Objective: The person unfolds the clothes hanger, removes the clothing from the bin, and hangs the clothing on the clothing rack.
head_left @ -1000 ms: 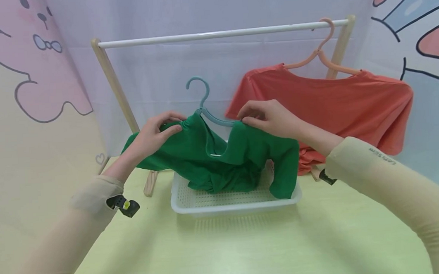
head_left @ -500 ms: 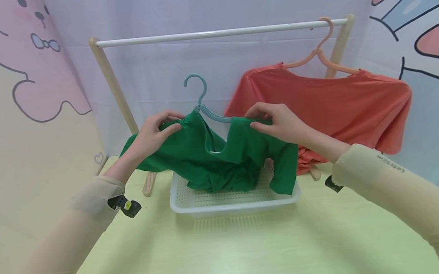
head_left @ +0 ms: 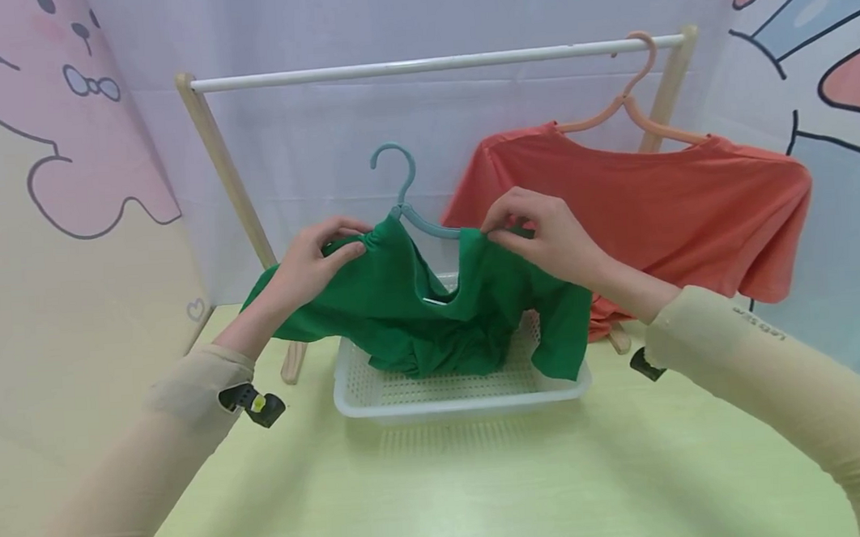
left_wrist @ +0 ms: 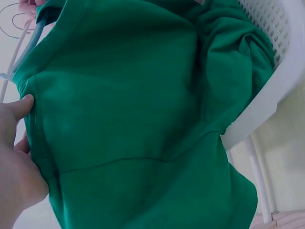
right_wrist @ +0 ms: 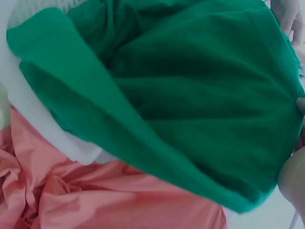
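A green T-shirt (head_left: 410,302) hangs over a blue-green hanger (head_left: 428,225), whose hook stands up bare above the neckline. My left hand (head_left: 311,262) pinches one shoulder of the shirt between thumb and fingers. On the other shoulder, my right hand (head_left: 545,230) pinches the cloth beside the neck opening. Below, the bunched lower part of the shirt lies in a white perforated basket (head_left: 459,405). In the left wrist view the thumb (left_wrist: 21,106) presses on the shirt's shoulder edge. The hanger's arms are mostly hidden inside the cloth.
Behind stands a rack with a white rail (head_left: 390,69) and wooden legs (head_left: 223,166). A coral-red shirt (head_left: 645,200) hangs on an orange hanger (head_left: 635,87) at the rail's right end, close behind my right hand. The basket stands on a pale yellow table (head_left: 427,496).
My right hand moved a little outward along the shirt's shoulder, then pinched it again near the neck. The shirt and hanger have shifted slightly right; my left hand keeps its grip.
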A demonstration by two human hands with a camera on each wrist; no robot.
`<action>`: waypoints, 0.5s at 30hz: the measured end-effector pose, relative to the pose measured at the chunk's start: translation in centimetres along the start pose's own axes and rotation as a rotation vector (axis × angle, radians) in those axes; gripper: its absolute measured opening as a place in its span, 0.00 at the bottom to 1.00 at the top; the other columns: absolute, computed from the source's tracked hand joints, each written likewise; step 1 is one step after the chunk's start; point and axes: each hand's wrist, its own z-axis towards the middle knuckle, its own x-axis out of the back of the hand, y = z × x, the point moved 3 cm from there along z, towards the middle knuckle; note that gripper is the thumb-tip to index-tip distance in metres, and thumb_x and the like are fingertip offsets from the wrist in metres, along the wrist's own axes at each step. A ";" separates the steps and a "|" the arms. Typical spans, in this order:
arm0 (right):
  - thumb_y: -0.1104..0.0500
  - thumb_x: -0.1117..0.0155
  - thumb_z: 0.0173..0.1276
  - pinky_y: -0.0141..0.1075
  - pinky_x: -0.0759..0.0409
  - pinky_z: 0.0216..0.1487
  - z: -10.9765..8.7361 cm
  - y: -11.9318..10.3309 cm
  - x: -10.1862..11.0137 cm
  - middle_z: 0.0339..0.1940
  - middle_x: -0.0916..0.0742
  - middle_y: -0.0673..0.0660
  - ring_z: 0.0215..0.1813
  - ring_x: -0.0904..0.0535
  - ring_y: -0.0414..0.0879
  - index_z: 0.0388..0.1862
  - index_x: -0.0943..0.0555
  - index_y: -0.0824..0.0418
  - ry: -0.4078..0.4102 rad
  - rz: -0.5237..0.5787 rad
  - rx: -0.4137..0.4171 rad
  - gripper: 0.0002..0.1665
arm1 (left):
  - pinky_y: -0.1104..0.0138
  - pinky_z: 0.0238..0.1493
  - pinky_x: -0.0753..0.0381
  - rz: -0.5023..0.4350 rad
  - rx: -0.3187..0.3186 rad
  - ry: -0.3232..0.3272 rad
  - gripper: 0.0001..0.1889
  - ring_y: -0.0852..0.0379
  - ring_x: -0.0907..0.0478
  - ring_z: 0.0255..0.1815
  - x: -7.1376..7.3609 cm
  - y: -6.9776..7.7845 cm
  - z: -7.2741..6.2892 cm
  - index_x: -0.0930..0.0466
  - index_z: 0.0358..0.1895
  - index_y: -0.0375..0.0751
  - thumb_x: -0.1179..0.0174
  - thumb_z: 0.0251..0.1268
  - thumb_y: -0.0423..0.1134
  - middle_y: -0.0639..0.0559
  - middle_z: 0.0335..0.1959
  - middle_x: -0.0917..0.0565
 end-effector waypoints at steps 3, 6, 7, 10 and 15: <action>0.65 0.31 0.65 0.26 0.23 0.45 -0.1 -0.1 0.2 0.41 0.14 0.51 0.43 0.23 0.36 0.41 0.15 0.57 0.000 -0.004 0.007 0.07 | 0.50 0.67 0.28 -0.014 0.010 0.006 0.16 0.44 0.23 0.62 0.1 -0.1 -0.1 0.23 0.61 0.44 0.45 0.74 0.39 0.39 0.57 0.18; 0.64 0.33 0.67 0.25 0.22 0.46 -0.4 0.0 0.1 0.43 0.13 0.51 0.43 0.22 0.37 0.44 0.15 0.57 0.009 -0.014 -0.017 0.08 | 0.50 0.67 0.28 -0.013 0.010 0.016 0.16 0.45 0.23 0.61 0.2 -0.1 -0.1 0.23 0.61 0.44 0.44 0.74 0.38 0.40 0.57 0.18; 0.63 0.34 0.68 0.25 0.22 0.46 -0.5 0.0 0.0 0.44 0.13 0.51 0.43 0.22 0.37 0.46 0.15 0.58 0.015 -0.017 -0.030 0.09 | 0.49 0.67 0.28 -0.008 0.005 0.019 0.16 0.45 0.23 0.61 0.2 -0.1 -0.1 0.23 0.61 0.43 0.44 0.74 0.38 0.39 0.57 0.18; 0.60 0.35 0.69 0.25 0.22 0.48 -0.8 0.1 -0.3 0.47 0.13 0.51 0.44 0.20 0.37 0.51 0.16 0.57 0.034 -0.033 -0.074 0.13 | 0.49 0.66 0.28 0.002 -0.011 0.027 0.16 0.45 0.23 0.60 0.1 0.2 -0.1 0.22 0.60 0.43 0.44 0.73 0.38 0.39 0.56 0.18; 0.59 0.32 0.67 0.28 0.21 0.50 -1.2 0.0 -0.7 0.49 0.12 0.49 0.47 0.19 0.39 0.54 0.16 0.55 0.011 -0.060 -0.105 0.16 | 0.49 0.66 0.27 0.005 -0.018 0.020 0.15 0.46 0.23 0.60 0.1 0.3 -0.1 0.22 0.60 0.43 0.44 0.73 0.38 0.40 0.56 0.17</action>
